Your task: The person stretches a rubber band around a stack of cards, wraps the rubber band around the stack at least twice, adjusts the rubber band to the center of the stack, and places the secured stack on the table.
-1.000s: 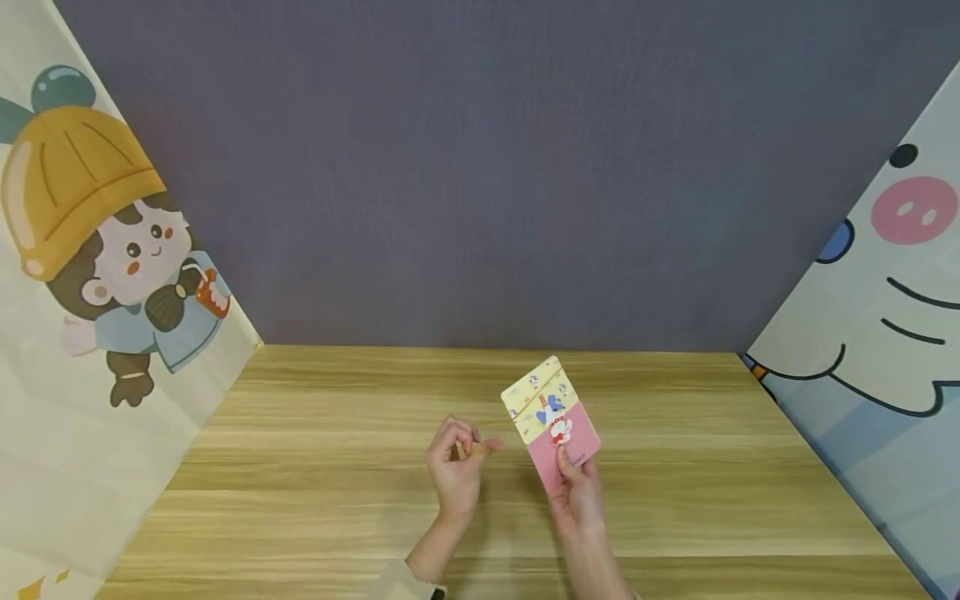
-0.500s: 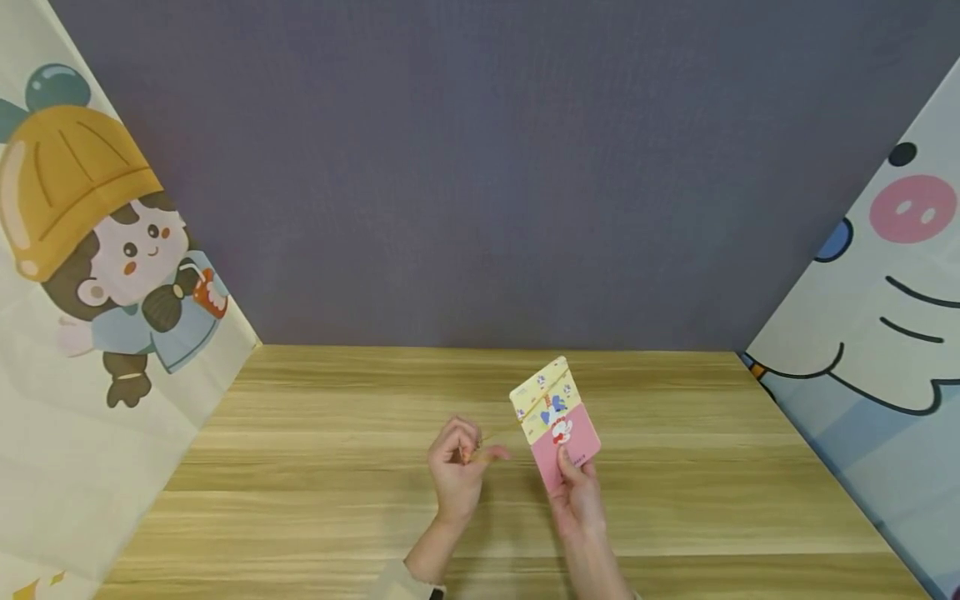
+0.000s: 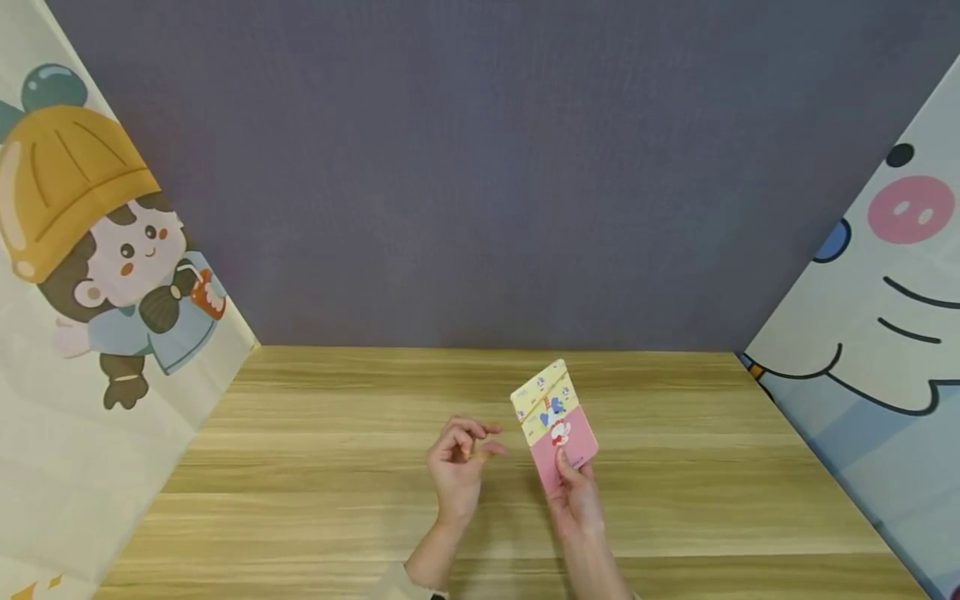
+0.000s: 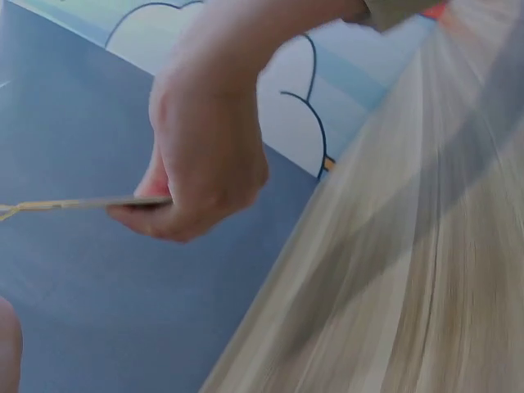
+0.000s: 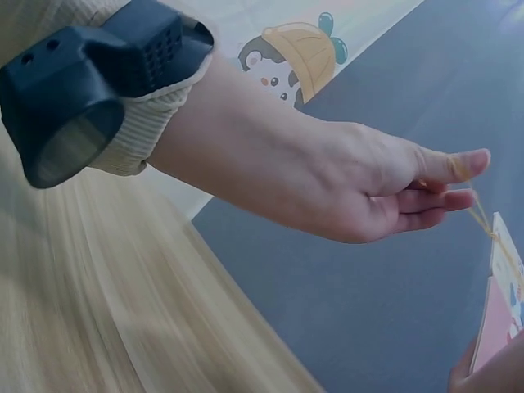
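My right hand (image 3: 577,500) grips a thin booklet (image 3: 573,437), pink below and pale yellow above with cartoon figures, its thumb lying on the pink part. A thin yellowish rubber band (image 3: 542,406) runs slantwise across the yellow part. To the left is my left hand (image 3: 456,467), thumb and forefinger apart, the other fingers curled. In the right wrist view the rubber band (image 5: 480,214) stretches from the left hand's thumb and fingers (image 5: 458,199) to the booklet (image 5: 495,307). The left wrist view shows the booklet (image 4: 90,202) edge-on in the right hand (image 4: 209,155).
Both hands are over a wood-grain table (image 3: 300,500). A dark grey-blue panel (image 3: 480,167) rises behind it. Side panels with cartoon prints stand left (image 3: 45,417) and right (image 3: 862,325). A dark camera mount (image 5: 106,82) sits on the left sleeve (image 5: 139,139).
The left hand's forefinger has straightened away from its thumb, spreading the rubber band. The booklet has shifted slightly right and turned a little; the right hand has barely moved.
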